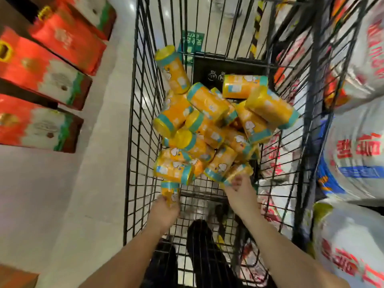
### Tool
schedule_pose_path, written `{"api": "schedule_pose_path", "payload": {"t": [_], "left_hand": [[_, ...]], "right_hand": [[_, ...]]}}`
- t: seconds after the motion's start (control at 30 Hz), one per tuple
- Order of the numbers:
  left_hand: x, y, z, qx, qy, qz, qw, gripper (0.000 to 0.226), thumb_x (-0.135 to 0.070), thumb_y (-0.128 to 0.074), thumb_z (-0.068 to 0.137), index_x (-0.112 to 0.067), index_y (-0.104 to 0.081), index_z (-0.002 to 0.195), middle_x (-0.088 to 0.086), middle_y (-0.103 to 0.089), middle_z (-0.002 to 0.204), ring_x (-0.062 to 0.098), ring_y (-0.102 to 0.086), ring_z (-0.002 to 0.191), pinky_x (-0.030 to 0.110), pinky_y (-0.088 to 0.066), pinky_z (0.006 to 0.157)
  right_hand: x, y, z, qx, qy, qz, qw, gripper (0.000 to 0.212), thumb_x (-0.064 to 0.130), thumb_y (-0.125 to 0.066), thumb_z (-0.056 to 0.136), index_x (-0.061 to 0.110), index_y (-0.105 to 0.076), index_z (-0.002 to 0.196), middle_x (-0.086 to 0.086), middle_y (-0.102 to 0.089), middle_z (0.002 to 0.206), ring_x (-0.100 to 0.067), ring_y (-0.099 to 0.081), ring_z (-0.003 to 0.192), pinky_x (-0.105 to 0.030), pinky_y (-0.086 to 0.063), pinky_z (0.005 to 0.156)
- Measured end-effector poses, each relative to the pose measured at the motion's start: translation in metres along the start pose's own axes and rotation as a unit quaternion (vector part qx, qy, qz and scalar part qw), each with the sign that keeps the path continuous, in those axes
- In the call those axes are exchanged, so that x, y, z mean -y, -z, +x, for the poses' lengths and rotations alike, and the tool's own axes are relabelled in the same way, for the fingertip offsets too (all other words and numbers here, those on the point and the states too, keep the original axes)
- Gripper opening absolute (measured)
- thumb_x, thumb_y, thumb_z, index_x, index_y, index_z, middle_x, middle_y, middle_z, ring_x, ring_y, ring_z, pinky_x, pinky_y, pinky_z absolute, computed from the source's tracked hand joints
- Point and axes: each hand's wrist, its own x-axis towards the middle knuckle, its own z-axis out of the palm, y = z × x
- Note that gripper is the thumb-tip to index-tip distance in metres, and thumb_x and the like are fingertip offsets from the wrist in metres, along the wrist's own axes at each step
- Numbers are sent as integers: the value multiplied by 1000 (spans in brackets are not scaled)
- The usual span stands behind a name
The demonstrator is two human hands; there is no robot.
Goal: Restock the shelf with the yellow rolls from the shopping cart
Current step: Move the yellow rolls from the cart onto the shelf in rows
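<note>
A black wire shopping cart [143, 142] fills the middle of the head view. Several yellow rolls with teal bands lie piled in its basket [207, 125]. My left hand [166, 213] reaches into the cart's near end and grips one yellow roll [170, 192] that stands upright below the pile. My right hand [243, 192] is further right, its fingers closed on the end of another yellow roll [236, 172] at the pile's near edge. Both forearms come in from the bottom of the frame.
Red and white boxes [47, 65] line the floor on the left. Large white sacks with red print [353, 154] are stacked on the right, pressing against the cart's side. Pale floor tiles [87, 183] lie between the boxes and the cart.
</note>
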Motion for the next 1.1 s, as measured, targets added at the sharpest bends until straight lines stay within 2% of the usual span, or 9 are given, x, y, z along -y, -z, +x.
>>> {"api": "schedule_pose_path", "payload": {"t": [0.1,0.17,0.23,0.3,0.37,0.53,0.7,0.93,1.1], "left_hand": [[13,-18,26,-6,34,7,999,43,-45,-54,95,-7,-53,116,8,-58,106,28,-59,96,29,-44,75],[21,-30,40,-12,70,3,997,55,-50,-55,90,-6,-50,121,13,-59,113,35,-59,106,34,-48,86],[28,-37,52,-25,99,10,995,69,-52,-59,73,-6,-49,123,15,-62,112,36,-60,104,43,-52,90],[32,-42,60,-35,115,28,992,80,-44,-71,64,-4,-44,129,16,-59,116,35,-57,107,44,-52,92],[33,-46,61,-51,120,46,990,87,-33,-77,71,0,-32,138,20,-53,123,36,-54,113,46,-49,95],[31,-55,59,-106,130,87,982,54,-42,-56,86,-16,-30,127,13,-61,109,33,-60,99,48,-53,82],[28,-52,64,-73,166,76,980,60,-46,-65,72,-18,-38,118,7,-58,114,31,-56,107,44,-49,88],[22,-46,48,-45,141,-3,989,71,-38,-76,72,-10,-37,124,15,-40,121,28,-48,92,35,-44,76],[30,-39,27,-34,103,-40,993,78,-67,-72,53,-13,-50,106,7,-54,105,25,-60,89,43,-57,79]], "right_hand": [[-1,-11,30,1,-17,14,1000,51,25,-68,90,16,-41,133,3,-55,121,-19,-58,108,-35,-49,88],[-1,-17,47,-18,-20,21,999,50,27,-69,89,15,-43,131,5,-55,116,-19,-59,106,-32,-49,87],[-2,-23,63,-30,-34,37,998,48,31,-70,89,12,-47,127,6,-57,115,-18,-60,106,-28,-46,83],[-3,-31,78,-33,-48,61,996,49,35,-71,86,12,-52,125,0,-64,117,-23,-63,109,-29,-47,83],[0,-35,89,-35,-69,69,995,56,34,-72,85,11,-50,131,-6,-63,124,-28,-61,115,-35,-49,92],[8,-37,107,-30,-129,109,985,80,44,-72,85,9,-36,147,-8,-50,143,-31,-47,130,-41,-40,105],[11,-38,120,8,-183,162,970,97,57,-77,74,7,-34,145,-8,-48,144,-32,-48,128,-48,-43,105],[13,-31,100,7,-179,227,957,77,34,-83,77,12,-41,138,-2,-56,130,-27,-54,122,-44,-45,102],[8,-25,61,12,-153,292,944,64,28,-84,76,24,-47,128,2,-61,122,-21,-59,112,-44,-46,101]]}}
